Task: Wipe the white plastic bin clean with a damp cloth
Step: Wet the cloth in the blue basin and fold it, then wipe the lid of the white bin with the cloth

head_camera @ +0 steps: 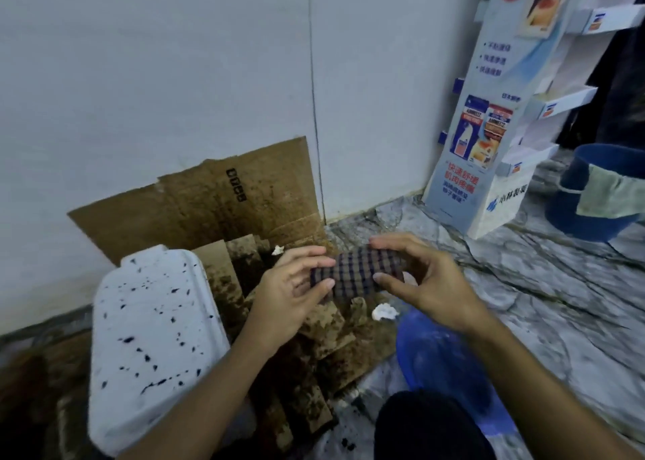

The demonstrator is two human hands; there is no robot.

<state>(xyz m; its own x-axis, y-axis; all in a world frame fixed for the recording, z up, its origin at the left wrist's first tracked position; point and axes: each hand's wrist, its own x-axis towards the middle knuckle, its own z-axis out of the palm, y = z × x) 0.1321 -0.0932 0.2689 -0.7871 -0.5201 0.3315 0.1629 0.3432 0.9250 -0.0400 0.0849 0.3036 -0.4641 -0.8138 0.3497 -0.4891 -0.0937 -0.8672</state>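
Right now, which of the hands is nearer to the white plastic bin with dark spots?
Left. The left hand holds the checked cloth just right of the white plastic bin; the right hand grips the cloth's far end.

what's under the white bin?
The white bin lies on stained, flattened cardboard that spreads over the floor to its right and leans up the wall behind. What sits directly beneath the bin is covered by it. Both hands hold a checked cloth above the cardboard.

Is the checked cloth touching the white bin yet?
Apart. The head view shows the checked cloth held up between left hand and right hand, with stained cardboard showing between it and the white bin.
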